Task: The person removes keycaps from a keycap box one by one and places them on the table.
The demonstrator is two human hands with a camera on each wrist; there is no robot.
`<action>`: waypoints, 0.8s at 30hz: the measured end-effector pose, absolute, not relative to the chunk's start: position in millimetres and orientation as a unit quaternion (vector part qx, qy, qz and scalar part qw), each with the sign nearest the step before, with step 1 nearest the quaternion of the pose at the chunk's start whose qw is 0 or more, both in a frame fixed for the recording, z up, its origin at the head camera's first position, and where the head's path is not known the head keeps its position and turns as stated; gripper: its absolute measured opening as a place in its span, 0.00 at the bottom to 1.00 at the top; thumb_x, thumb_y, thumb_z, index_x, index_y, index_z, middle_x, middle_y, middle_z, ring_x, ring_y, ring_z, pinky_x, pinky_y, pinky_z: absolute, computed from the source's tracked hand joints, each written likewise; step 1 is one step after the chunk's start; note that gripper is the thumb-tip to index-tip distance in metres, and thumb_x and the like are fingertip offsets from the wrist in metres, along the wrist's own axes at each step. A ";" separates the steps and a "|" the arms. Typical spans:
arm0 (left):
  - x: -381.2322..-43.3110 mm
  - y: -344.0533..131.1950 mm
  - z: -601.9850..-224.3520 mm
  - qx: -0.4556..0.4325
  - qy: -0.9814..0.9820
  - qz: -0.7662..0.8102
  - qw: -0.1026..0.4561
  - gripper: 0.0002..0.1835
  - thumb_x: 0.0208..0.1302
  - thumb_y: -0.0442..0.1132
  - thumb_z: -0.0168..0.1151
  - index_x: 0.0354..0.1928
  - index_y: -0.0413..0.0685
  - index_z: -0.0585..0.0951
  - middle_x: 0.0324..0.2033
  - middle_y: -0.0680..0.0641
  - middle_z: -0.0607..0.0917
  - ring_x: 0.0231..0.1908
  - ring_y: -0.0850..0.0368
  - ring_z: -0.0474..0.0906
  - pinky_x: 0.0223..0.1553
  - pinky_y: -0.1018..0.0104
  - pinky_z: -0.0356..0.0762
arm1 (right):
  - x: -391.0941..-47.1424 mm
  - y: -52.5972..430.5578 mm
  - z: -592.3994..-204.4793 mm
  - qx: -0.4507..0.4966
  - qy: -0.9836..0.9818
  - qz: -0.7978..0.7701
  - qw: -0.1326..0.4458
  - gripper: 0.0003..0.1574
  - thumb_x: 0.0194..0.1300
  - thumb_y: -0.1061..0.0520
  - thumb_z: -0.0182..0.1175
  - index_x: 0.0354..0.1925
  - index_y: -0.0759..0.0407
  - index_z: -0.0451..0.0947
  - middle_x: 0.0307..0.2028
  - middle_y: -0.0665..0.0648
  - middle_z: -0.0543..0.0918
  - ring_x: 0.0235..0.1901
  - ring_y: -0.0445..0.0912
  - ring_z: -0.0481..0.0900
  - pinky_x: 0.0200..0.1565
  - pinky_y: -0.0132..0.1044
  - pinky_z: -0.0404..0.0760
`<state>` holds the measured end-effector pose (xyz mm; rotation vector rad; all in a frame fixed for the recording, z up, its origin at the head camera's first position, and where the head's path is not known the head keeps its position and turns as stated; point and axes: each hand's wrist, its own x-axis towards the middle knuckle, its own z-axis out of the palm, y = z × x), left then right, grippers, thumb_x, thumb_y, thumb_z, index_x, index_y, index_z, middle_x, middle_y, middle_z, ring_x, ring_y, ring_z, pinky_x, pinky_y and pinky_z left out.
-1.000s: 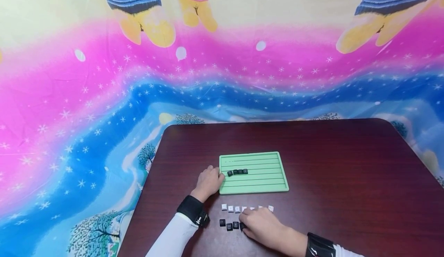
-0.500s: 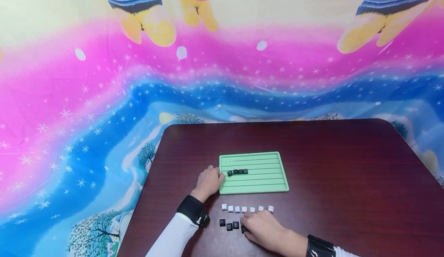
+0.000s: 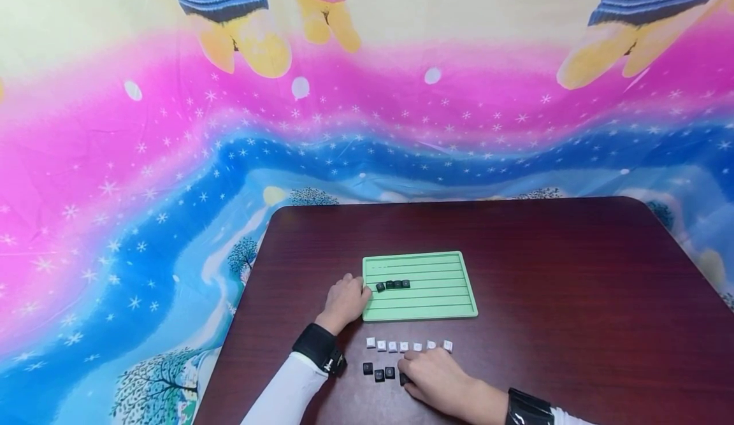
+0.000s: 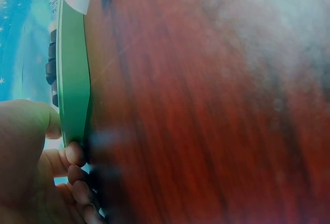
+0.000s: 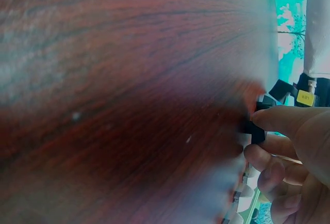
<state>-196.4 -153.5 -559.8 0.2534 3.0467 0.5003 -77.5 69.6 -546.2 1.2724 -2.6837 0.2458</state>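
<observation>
My left hand (image 3: 344, 301) grips the left edge of a pale green ridged board (image 3: 424, 309), thumb on one face and fingertips at the other in the left wrist view. Several black keycaps (image 3: 397, 284) stand in a short row on the board. In front of it, my right hand (image 3: 436, 377) pinches a black keycap (image 5: 256, 132) between thumb and index finger, low at the table. Left of that hand sit 3 other black keycaps (image 3: 379, 375). Just beyond its fingers runs a row of white keycaps (image 3: 392, 346), the knuckles overlapping part of it.
The dark red-brown table (image 3: 573, 285) has rounded far corners. Behind it hangs a colourful printed cloth (image 3: 367, 106). Black bands are on both wrists, the left one (image 3: 318, 347) close to the near black keycaps.
My right hand has shifted slightly right with its black keycap, widening the gap to the neighbouring one and uncovering more white keycaps. My left hand and the board stay put.
</observation>
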 end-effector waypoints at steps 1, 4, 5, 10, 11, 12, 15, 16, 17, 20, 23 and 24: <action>-196.5 -153.5 -559.8 0.082 0.983 0.161 0.022 0.19 0.72 0.43 0.49 0.20 0.50 0.68 0.22 0.48 0.68 0.21 0.53 0.62 0.25 0.63 0.60 | -77.6 69.9 -546.4 0.425 -0.898 0.083 0.080 0.14 0.49 0.51 0.70 0.22 0.46 0.72 0.21 0.41 0.74 0.17 0.36 0.70 0.17 0.32 0.61; -196.7 -153.6 -560.0 0.081 0.984 0.159 0.023 0.19 0.72 0.44 0.49 0.20 0.50 0.68 0.22 0.48 0.68 0.21 0.53 0.62 0.25 0.63 0.61 | -77.4 69.4 -546.0 0.425 -0.898 0.082 0.081 0.14 0.49 0.52 0.70 0.22 0.46 0.72 0.21 0.41 0.74 0.17 0.36 0.70 0.17 0.32 0.61; -196.8 -153.6 -560.0 0.081 0.984 0.158 0.023 0.18 0.72 0.44 0.49 0.20 0.50 0.68 0.22 0.48 0.68 0.21 0.53 0.62 0.25 0.63 0.61 | -77.4 69.4 -546.0 0.425 -0.898 0.081 0.081 0.14 0.49 0.52 0.70 0.22 0.46 0.72 0.21 0.41 0.74 0.17 0.36 0.70 0.17 0.32 0.61; -196.8 -153.6 -560.5 0.079 0.984 0.155 0.023 0.18 0.71 0.44 0.49 0.20 0.51 0.68 0.23 0.48 0.69 0.22 0.53 0.63 0.25 0.63 0.62 | -77.5 69.4 -545.6 0.425 -0.898 0.077 0.087 0.14 0.49 0.52 0.70 0.22 0.46 0.72 0.21 0.42 0.74 0.16 0.37 0.70 0.17 0.32 0.60; -196.8 -153.6 -560.5 0.079 0.984 0.156 0.023 0.18 0.71 0.44 0.49 0.20 0.51 0.68 0.23 0.48 0.69 0.22 0.53 0.63 0.25 0.63 0.62 | -77.4 69.3 -545.4 0.425 -0.898 0.077 0.087 0.14 0.49 0.52 0.70 0.22 0.46 0.72 0.21 0.42 0.74 0.16 0.37 0.70 0.17 0.32 0.60; -196.7 -153.6 -560.5 0.079 0.984 0.156 0.023 0.18 0.71 0.44 0.49 0.20 0.51 0.68 0.23 0.48 0.69 0.22 0.53 0.63 0.25 0.63 0.61 | -77.2 69.2 -545.2 0.425 -0.898 0.077 0.087 0.14 0.49 0.52 0.70 0.22 0.46 0.72 0.21 0.42 0.74 0.16 0.37 0.70 0.17 0.32 0.60; -196.6 -153.6 -560.3 0.078 0.984 0.158 0.023 0.18 0.71 0.44 0.50 0.20 0.50 0.68 0.23 0.48 0.68 0.22 0.53 0.63 0.25 0.63 0.61 | -76.8 69.2 -545.1 0.425 -0.898 0.078 0.084 0.14 0.49 0.51 0.70 0.22 0.46 0.72 0.21 0.41 0.73 0.17 0.37 0.70 0.17 0.32 0.61; -196.6 -153.6 -560.2 0.078 0.984 0.159 0.023 0.18 0.71 0.44 0.50 0.20 0.50 0.68 0.23 0.48 0.68 0.22 0.53 0.63 0.25 0.63 0.61 | -76.7 69.2 -544.9 0.425 -0.898 0.078 0.081 0.14 0.49 0.51 0.70 0.22 0.46 0.72 0.21 0.41 0.73 0.17 0.37 0.69 0.18 0.32 0.61; -196.7 -153.6 -560.1 0.078 0.984 0.159 0.023 0.18 0.71 0.44 0.50 0.20 0.50 0.68 0.23 0.48 0.68 0.22 0.53 0.63 0.25 0.62 0.61 | -76.7 69.1 -544.6 0.424 -0.899 0.079 0.078 0.14 0.49 0.51 0.70 0.22 0.45 0.72 0.21 0.41 0.73 0.17 0.36 0.69 0.18 0.32 0.61; -196.6 -153.7 -560.2 0.079 0.984 0.160 0.021 0.18 0.71 0.44 0.50 0.20 0.50 0.68 0.23 0.48 0.68 0.22 0.53 0.63 0.25 0.62 0.61 | -77.4 69.3 -543.1 0.424 -0.900 0.081 0.069 0.14 0.51 0.49 0.71 0.23 0.46 0.73 0.21 0.41 0.73 0.17 0.36 0.69 0.18 0.31 0.61; -196.8 -153.7 -560.3 0.080 0.984 0.160 0.019 0.18 0.71 0.44 0.50 0.20 0.50 0.68 0.23 0.48 0.69 0.22 0.53 0.63 0.25 0.62 0.62 | -78.7 69.4 -540.1 0.424 -0.900 0.081 0.065 0.14 0.52 0.48 0.71 0.24 0.47 0.74 0.22 0.42 0.75 0.17 0.37 0.69 0.19 0.30 0.62; -196.9 -153.7 -560.4 0.081 0.984 0.159 0.019 0.18 0.71 0.44 0.50 0.20 0.51 0.68 0.23 0.48 0.69 0.22 0.53 0.63 0.25 0.62 0.62 | -79.3 69.5 -539.1 0.424 -0.899 0.081 0.067 0.14 0.52 0.47 0.71 0.24 0.47 0.74 0.22 0.42 0.75 0.17 0.37 0.69 0.19 0.31 0.62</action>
